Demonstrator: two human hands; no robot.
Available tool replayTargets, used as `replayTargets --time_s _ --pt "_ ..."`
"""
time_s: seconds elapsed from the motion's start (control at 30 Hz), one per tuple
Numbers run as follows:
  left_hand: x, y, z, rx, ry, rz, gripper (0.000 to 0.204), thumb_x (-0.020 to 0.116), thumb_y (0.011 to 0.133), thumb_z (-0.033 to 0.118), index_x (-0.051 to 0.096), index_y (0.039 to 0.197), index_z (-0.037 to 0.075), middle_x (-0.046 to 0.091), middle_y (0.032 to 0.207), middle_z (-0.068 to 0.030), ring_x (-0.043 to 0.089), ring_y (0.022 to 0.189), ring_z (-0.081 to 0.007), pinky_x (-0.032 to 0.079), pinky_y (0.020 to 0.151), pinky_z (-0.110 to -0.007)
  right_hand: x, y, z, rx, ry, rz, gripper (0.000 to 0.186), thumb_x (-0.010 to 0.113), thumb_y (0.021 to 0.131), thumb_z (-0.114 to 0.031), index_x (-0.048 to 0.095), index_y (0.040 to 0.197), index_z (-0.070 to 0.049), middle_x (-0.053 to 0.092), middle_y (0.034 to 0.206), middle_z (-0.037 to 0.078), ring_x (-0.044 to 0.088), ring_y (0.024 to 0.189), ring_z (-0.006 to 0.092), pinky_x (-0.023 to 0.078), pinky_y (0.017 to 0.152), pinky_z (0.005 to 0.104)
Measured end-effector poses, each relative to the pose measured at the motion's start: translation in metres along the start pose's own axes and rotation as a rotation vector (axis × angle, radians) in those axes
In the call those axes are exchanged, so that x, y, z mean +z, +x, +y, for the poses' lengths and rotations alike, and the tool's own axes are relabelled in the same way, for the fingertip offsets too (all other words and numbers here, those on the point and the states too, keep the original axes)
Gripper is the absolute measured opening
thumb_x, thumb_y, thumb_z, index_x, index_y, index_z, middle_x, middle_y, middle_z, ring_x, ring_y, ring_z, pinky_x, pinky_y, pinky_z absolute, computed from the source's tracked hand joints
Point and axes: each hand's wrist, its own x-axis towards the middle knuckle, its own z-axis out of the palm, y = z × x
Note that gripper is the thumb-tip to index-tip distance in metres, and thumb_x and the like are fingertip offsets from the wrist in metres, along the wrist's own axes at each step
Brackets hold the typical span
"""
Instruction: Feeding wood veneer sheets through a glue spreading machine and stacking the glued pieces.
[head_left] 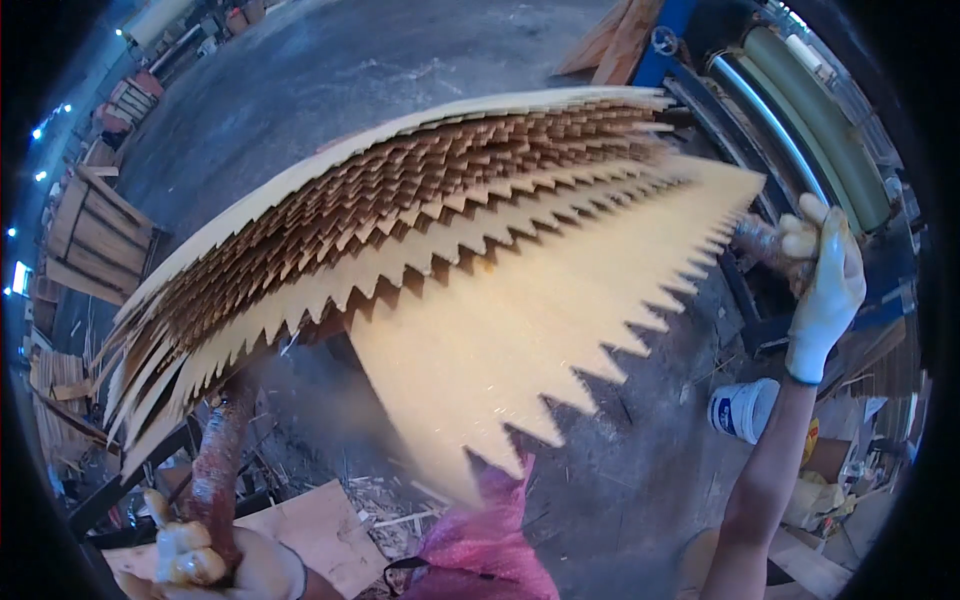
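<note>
A thick stack of pale wood veneer sheets (420,190) with saw-toothed edges spreads across the middle in front of me. One broad sheet (520,340) slants down from the stack toward my body, its near edge jagged and slightly blurred. At the lower left, my left hand (200,560), in a stained pale glove, is closed around a reddish-brown wrapped bar (220,460) beneath the stack. My right hand (825,265), in a white glove, is raised at the right. Its fingers curl at the end of a similar wrapped bar (765,243), beside the sheet's far right corner.
A machine with long rollers (815,130) and a blue frame stands at the far right. Below my right hand is a white bucket (743,410) on the floor. Wooden pallets (100,235) stand left. Wood scraps and a flat board (315,530) lie near my pink-clad front.
</note>
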Motion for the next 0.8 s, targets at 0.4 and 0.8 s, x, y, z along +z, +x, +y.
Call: replayTargets --time_s 0.4,0.8 --pt "0.093 0.003 0.116 -0.295 -0.581 0.111 0.045 0.031 0.102 0.013 0.029 0.137 -0.016 0.052 0.076 -0.007 0.048 0.054 -0.0126 0.056 0.085 -0.05 0.135 0.125 0.087 -0.048 0.109 -0.147 0.029 0.056 0.096 -0.016 0.065 0.115 0.004 0.071 0.099 0.009 0.068 0.083 0.0135 0.053 0.074 0.0259" --pt "0.17 -0.007 0.147 -0.442 -0.824 -0.316 0.027 0.056 0.093 0.006 0.05 0.117 -0.004 0.055 0.122 -0.0306 0.069 0.072 -0.0302 0.06 0.061 -0.032 0.317 0.219 0.213 0.173 0.391 -0.438 0.039 0.054 0.099 -0.029 0.061 0.125 -0.002 0.063 0.119 0.007 0.062 0.097 0.0144 0.049 0.083 0.0247"
